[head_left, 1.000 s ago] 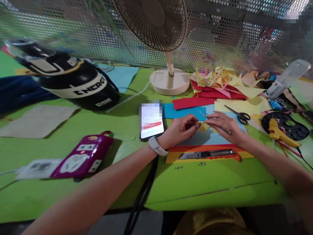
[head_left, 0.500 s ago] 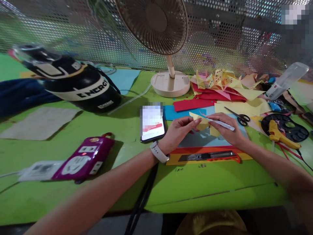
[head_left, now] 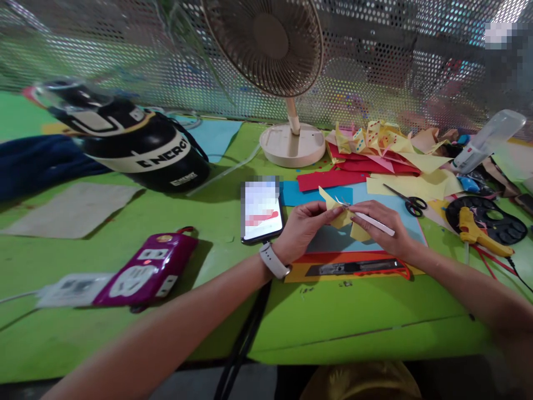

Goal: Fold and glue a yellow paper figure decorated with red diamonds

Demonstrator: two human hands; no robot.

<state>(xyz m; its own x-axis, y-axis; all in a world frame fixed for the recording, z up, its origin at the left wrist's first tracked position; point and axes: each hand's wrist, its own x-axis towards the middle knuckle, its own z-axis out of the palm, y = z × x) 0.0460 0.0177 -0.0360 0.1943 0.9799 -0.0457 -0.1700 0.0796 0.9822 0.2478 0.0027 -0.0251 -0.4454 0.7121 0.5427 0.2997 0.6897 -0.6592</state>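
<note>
My left hand (head_left: 303, 226), with a white watch on the wrist, pinches a small folded piece of yellow paper (head_left: 338, 213) just above a light blue sheet (head_left: 366, 222). My right hand (head_left: 381, 226) holds metal tweezers (head_left: 368, 219), whose tip touches the yellow paper at its top. Both hands meet over the blue sheet, a little above the table. A utility knife (head_left: 352, 268) lies on red and orange sheets just in front of my hands.
A phone (head_left: 261, 211) lies left of my hands. Scissors (head_left: 406, 199), a yellow glue gun (head_left: 478, 229), a glue bottle (head_left: 487, 140) and piled coloured paper (head_left: 375, 150) sit to the right. A fan (head_left: 287, 83), a black helmet (head_left: 125, 141) and a purple power strip (head_left: 141, 271) stand on the green table (head_left: 341, 322).
My hands have lifted the yellow paper off the blue sheet and turned it, so a corner now sticks up. The tweezers have stayed at the paper's top.
</note>
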